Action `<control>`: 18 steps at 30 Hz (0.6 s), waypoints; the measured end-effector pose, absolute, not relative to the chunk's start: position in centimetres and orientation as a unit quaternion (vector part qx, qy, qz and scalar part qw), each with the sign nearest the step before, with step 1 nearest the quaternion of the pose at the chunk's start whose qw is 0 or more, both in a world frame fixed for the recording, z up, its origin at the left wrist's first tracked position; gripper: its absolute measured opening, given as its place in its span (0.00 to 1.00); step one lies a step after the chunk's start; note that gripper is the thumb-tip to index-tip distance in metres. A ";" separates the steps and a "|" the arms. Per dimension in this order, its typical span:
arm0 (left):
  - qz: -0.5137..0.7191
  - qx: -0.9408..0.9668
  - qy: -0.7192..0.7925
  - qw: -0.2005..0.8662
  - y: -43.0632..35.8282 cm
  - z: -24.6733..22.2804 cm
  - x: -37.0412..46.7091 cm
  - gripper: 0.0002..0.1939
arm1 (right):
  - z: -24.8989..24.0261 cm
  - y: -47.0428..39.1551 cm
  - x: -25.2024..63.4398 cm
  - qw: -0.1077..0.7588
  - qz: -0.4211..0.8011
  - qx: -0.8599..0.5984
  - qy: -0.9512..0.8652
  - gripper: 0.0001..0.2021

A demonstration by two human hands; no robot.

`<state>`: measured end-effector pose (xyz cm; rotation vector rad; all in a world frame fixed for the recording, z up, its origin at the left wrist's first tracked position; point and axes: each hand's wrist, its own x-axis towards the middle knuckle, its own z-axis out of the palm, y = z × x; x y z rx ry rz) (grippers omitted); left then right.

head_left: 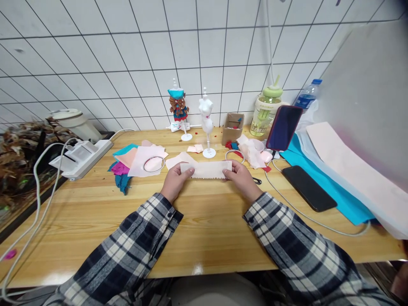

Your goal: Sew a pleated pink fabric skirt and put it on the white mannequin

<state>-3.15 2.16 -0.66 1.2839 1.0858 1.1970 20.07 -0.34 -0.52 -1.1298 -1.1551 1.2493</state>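
Observation:
A pale pink paper strip (pixel 208 170) with a zigzag lower edge is stretched level above the wooden table. My left hand (pixel 176 181) pinches its left end, thumb on top. At the strip's other end, my right hand (pixel 241 177) grips it the same way. Just beyond stands a bare white mini mannequin (pixel 206 117). A second mannequin (pixel 178 106) to its left wears blue, brown and red pieces with bows. Partly behind my right hand lies a dark handle (pixel 257 181), perhaps of scissors. Pale paper (pixel 181 160) lies behind my left hand.
Coloured sheets (pixel 140 159) with a metal ring lie left; another ring (pixel 235 156) is at right. Behind are a small cardboard box (pixel 232 127) and a drink bottle (pixel 266 110). Phones (pixel 309 187), a cable and large sheets occupy the right; a power strip (pixel 86 155) sits left.

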 end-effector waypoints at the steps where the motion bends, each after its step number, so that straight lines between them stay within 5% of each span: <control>1: 0.504 0.529 0.446 0.517 2.4 -0.7 -3.3 0.19 | -0.6 -0.3 20.2 0.523 0.521 -0.474 -0.479 0.17; 18: 0.527 0.516 0.464 0.490 2.3 -0.2 -3.4 0.21 | -1.2 0.3 20.8 0.519 0.516 -0.516 -0.446 0.13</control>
